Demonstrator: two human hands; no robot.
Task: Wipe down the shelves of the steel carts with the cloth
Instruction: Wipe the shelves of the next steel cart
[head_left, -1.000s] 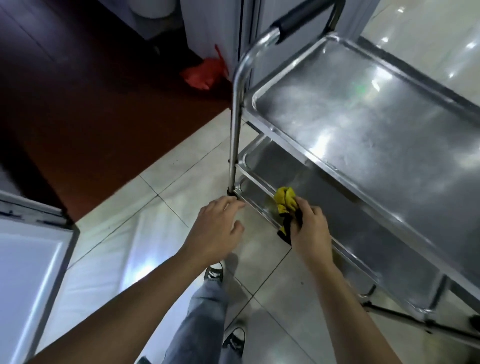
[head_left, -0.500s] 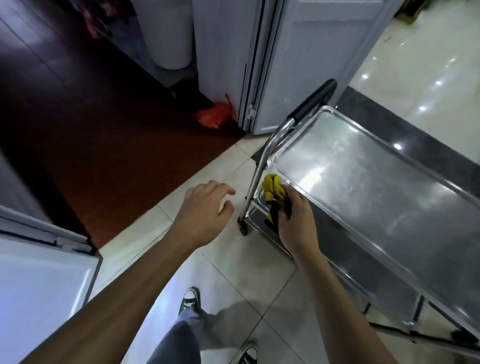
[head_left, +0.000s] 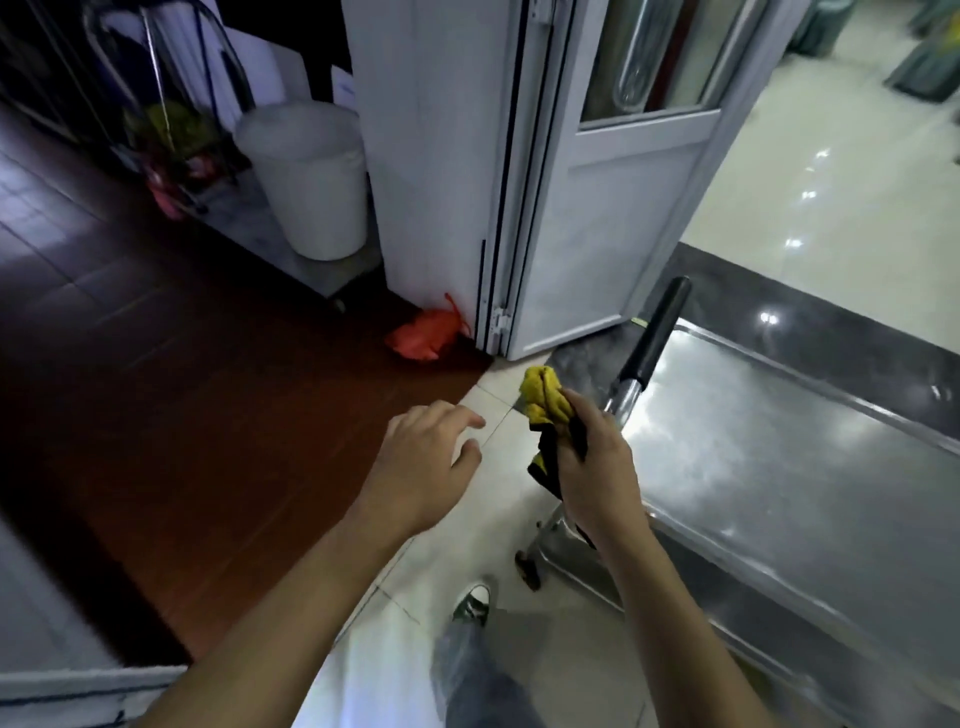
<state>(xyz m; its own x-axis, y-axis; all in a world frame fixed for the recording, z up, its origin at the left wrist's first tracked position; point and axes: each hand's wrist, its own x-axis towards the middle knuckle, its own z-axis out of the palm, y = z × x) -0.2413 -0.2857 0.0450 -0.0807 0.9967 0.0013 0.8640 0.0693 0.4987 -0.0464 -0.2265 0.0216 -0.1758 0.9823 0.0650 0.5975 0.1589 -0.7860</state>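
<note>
Over by the cart (head_left: 779, 467) corner your right hand (head_left: 597, 478) is bunched around the yellow cloth (head_left: 543, 397), held above the floor; left hand (head_left: 421, 467) hangs loose, holding nothing

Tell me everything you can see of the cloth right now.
The cloth is yellow with a dark, nearly black part hanging below. It looks soft and is bunched up, not spread flat. The right hand grips it by the middle, with the yellow wad sticking out above the fingers. It is held in the air beside the cart's handle, touching no shelf.
</note>
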